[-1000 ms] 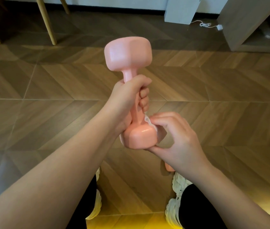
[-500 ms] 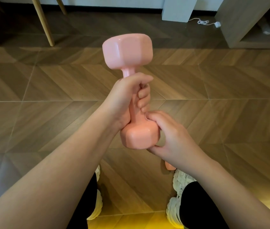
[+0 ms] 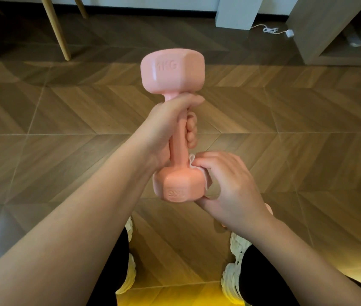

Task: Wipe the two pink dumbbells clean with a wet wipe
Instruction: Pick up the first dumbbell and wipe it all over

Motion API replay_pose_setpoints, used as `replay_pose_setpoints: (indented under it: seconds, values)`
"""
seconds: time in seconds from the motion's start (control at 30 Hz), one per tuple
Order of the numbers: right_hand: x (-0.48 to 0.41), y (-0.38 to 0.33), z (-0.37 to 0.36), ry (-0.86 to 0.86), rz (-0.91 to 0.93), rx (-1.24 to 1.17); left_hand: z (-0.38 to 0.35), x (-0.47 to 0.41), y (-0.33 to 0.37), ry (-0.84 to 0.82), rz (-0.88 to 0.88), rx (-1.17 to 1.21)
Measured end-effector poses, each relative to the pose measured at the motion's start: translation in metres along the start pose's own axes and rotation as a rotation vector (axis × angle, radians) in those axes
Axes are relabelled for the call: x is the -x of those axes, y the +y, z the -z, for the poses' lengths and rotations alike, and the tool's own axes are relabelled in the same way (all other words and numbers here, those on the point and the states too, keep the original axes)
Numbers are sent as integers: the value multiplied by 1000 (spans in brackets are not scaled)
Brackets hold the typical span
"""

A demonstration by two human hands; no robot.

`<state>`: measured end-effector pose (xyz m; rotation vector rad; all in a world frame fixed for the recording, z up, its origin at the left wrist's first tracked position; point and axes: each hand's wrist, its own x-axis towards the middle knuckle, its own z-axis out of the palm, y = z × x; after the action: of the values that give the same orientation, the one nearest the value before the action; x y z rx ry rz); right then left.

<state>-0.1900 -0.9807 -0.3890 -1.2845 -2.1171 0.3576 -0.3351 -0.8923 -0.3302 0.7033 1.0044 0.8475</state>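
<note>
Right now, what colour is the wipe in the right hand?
White. The wet wipe peeks out under the right hand against the pink dumbbell; head view.

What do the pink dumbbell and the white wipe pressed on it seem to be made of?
The pink dumbbell probably has a plastic or vinyl shell, smooth and semi-glossy: soft highlights and moulded "1KG" letters suggest this. Its core is hidden. The wet wipe seems to be thin non-woven cloth, matte white: it crumples under the right hand.
</note>
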Motion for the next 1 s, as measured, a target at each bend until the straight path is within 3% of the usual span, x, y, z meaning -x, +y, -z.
replay_pose_setpoints:
  seconds: [0.23, 0.43, 0.53, 0.63, 0.87, 1.0]
  values:
    - [8, 4, -1, 70, -10, 83, 6, 1, -5, 134, -6, -152]
    - [2, 6, -5, -73, -9, 123, -2, 0, -8, 166, -24, -88]
    - [1, 8, -1, 6, -13, 171, -4, -1, -10, 191, -56, -110]
    - [4, 9, 1, 65, 0, 206, -1, -3, -14, 221, 22, -84]
    - [1, 6, -2, -52, -19, 226, -10, 2, -13, 82, 37, -5]
    - [2, 6, 0, 57, -26, 243, -10, -1, -16, 142, 0, -54]
